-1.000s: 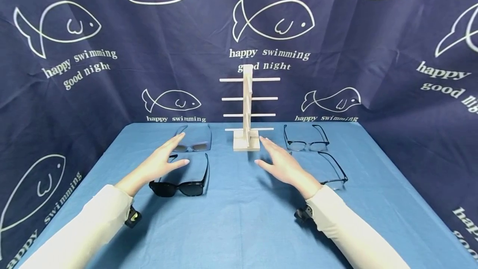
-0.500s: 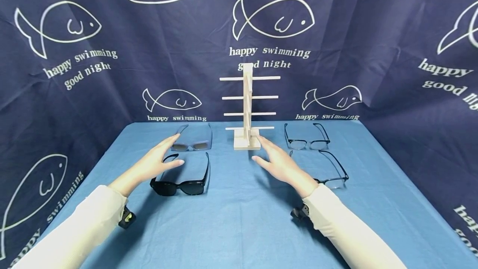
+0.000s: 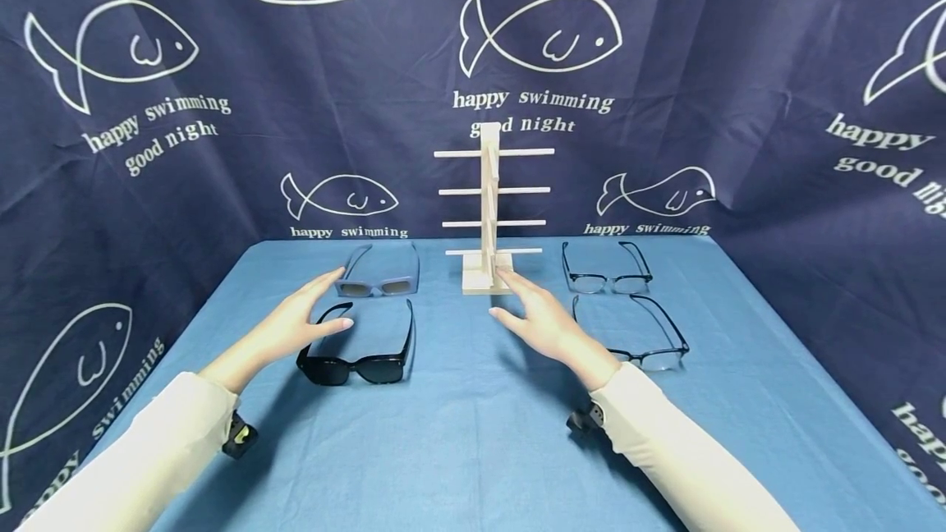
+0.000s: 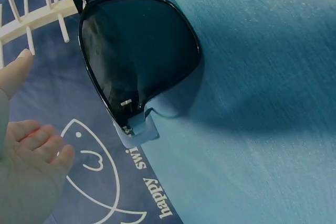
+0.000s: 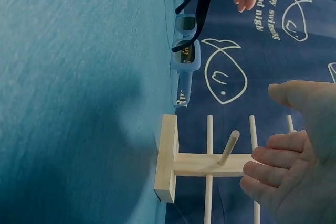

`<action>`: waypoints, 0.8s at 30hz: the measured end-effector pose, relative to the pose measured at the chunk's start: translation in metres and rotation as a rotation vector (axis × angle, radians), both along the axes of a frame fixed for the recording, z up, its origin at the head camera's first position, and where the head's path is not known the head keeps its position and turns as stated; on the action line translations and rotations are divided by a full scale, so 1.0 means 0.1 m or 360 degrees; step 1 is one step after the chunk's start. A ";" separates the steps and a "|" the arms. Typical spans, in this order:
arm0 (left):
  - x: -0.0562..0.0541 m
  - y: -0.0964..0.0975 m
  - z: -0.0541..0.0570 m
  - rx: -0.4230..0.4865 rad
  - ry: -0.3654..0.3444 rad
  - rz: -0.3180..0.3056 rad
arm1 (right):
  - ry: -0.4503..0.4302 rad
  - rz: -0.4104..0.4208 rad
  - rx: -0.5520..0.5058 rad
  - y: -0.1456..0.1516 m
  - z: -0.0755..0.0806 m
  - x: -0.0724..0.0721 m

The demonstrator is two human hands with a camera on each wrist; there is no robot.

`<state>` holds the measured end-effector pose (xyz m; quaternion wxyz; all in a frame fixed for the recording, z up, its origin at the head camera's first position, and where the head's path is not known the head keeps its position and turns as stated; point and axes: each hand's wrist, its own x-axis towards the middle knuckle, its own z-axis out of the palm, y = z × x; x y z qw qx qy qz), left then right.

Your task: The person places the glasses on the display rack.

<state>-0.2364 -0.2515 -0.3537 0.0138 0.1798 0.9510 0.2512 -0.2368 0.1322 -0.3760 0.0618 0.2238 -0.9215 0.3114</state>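
Note:
My left hand [image 3: 291,323], fingers extended and thumb apart, is held above the left side of the table. It overlaps a temple of the black sunglasses [image 3: 380,369] and holds nothing. Their dark lenses [image 4: 142,45] fill much of the left wrist view. Behind them lie pale blue-purple sunglasses [image 3: 399,286]. My right hand [image 3: 547,323] is likewise extended and holds nothing, its fingertips overlapping the base of a wooden display rack [image 3: 489,212] in the head view. Beside this hand lie clear-lensed glasses with thin dark frames [image 3: 668,323], partly hidden by the wrist.
Another pair of clear-lensed glasses [image 3: 609,281] lies at the back right. The rack bears several horizontal pegs on an upright post. A blue cloth covers the table [image 3: 473,433], and a navy curtain [image 3: 414,39] with fish drawings hangs behind and at both sides.
Both hands have drifted a little to the left, with fingers still extended. More of the front right glasses shows now. All the eyewear and the rack stay where they were.

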 end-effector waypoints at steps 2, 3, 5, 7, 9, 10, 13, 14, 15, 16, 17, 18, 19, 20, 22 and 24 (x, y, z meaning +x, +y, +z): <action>0.02 -0.01 0.01 -0.0001 -0.0008 0.0000 | -0.0001 -0.0006 -0.0011 -0.01 0.01 0.01; 0.03 -0.02 0.02 0.0000 -0.0014 0.0003 | 0.0000 -0.0009 -0.0013 -0.01 0.01 0.01; 0.04 -0.03 0.02 -0.0001 -0.0014 -0.0003 | 0.0007 -0.0009 -0.0018 -0.02 0.02 0.02; 0.05 -0.04 0.02 -0.0004 -0.0014 -0.0007 | 0.0012 -0.0007 -0.0028 -0.03 0.03 0.02; 0.05 -0.06 0.01 0.0001 -0.0011 -0.0010 | 0.0018 -0.0009 -0.0037 -0.04 0.03 0.03; 0.06 -0.07 0.00 0.0003 -0.0007 -0.0013 | 0.0024 -0.0011 -0.0044 -0.04 0.03 0.03; 0.06 -0.10 -0.02 0.0010 0.0001 -0.0010 | 0.0038 -0.0015 -0.0071 -0.06 0.03 0.03; 0.07 -0.11 -0.03 0.0016 -0.0002 -0.0006 | 0.0038 -0.0017 -0.0080 -0.07 0.03 0.03; 0.07 -0.12 -0.04 0.0020 -0.0005 -0.0008 | 0.0038 -0.0015 -0.0090 -0.08 0.03 0.03; 0.08 -0.13 -0.05 0.0032 -0.0015 -0.0005 | 0.0032 -0.0010 -0.0104 -0.09 0.03 0.03; 0.08 -0.14 -0.06 0.0043 -0.0029 -0.0003 | 0.0017 -0.0013 -0.0114 -0.10 0.03 0.03; 0.08 -0.15 -0.07 0.0062 -0.0044 -0.0001 | -0.0004 -0.0021 -0.0125 -0.11 0.04 0.04; 0.08 -0.16 -0.07 0.0077 -0.0056 -0.0008 | -0.0020 -0.0023 -0.0134 -0.13 0.04 0.04; 0.09 -0.16 -0.07 0.0099 -0.0070 -0.0010 | -0.0039 -0.0027 -0.0146 -0.14 0.05 0.04; 0.09 -0.17 -0.08 0.0126 -0.0095 -0.0009 | -0.0070 -0.0034 -0.0169 -0.17 0.07 0.04; 0.10 -0.18 -0.07 0.0143 -0.0105 -0.0015 | -0.0078 -0.0033 -0.0181 -0.19 0.08 0.04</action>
